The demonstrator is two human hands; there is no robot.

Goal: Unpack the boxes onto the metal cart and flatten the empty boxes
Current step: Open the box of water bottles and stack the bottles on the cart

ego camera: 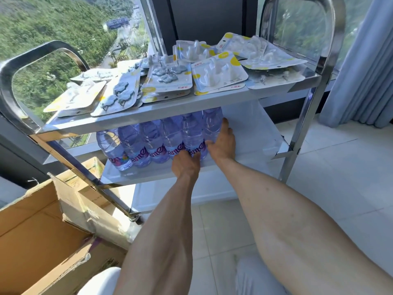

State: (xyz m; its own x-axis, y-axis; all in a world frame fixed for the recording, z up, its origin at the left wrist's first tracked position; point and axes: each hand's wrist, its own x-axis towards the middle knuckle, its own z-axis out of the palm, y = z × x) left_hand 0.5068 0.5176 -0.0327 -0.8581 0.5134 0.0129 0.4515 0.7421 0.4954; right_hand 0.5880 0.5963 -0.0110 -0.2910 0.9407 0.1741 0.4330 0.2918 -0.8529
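Both forearms are bare, with no sleeves, watch or rings in view on the left hand (187, 165) or the right hand (223, 143). Light grey-white trousers (255, 277) cover the knees below the forearms.

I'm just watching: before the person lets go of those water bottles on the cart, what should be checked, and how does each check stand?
1. Water bottles upright on the middle shelf: ok.
2. Right hand steadying the end bottle: ok.
3. Left hand at the front bottles' base: ok; whether it grips, cannot tell.
4. Free shelf space to the right: ok.
5. Hook packs lying safely on the top shelf: ok.
6. Cardboard box emptied: cannot tell.
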